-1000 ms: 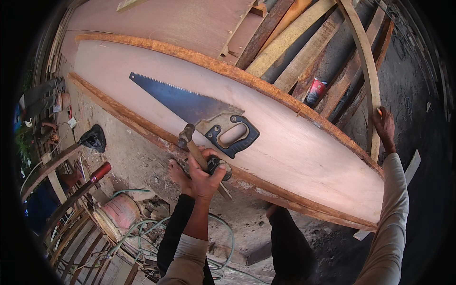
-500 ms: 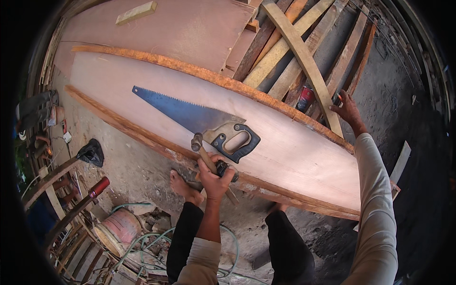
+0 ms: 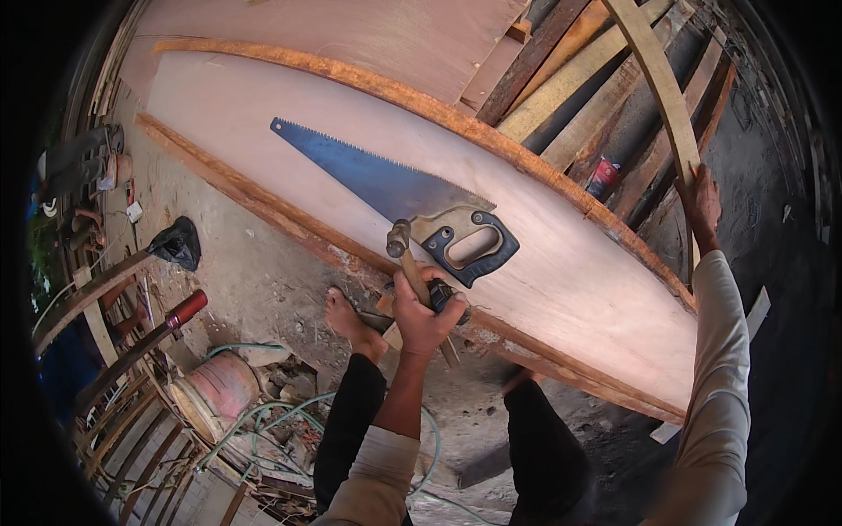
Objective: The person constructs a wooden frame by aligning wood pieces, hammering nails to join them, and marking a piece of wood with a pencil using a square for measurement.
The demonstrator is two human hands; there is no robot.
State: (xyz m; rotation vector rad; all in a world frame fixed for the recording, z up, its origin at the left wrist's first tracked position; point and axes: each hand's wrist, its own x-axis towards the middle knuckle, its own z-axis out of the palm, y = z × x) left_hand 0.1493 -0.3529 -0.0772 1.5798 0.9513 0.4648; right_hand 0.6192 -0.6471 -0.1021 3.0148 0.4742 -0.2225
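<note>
My left hand [image 3: 417, 323] is closed round the wooden handle of a hammer [image 3: 399, 240]. A black rounded object [image 3: 450, 301] is held in the same hand; its kind is hard to make out. Just beyond, a handsaw [image 3: 355, 172] with a blue blade and black-edged grip lies flat on a pale wooden panel [image 3: 561, 320]. My right hand [image 3: 704, 210], on the far right, grips a long, pale wooden strip [image 3: 664, 83] near its lower end. The strip slants over other timber, and my forearm and hand cover part of its near end.
Rough wooden rails [image 3: 421, 145] edge the panel. Several planks [image 3: 605, 101] lie behind it, with a red can [image 3: 602, 177] among them. At the left are a pinkish bucket [image 3: 217, 394], a green hose [image 3: 303, 408] and a red-ended bar [image 3: 187, 309]. My bare foot [image 3: 349, 323] stands beside the near rail.
My right hand has moved from beside the strip's lower end to a grip on it. The strip has swung right and steeper. The head view has shifted; my left hand keeps the hammer.
</note>
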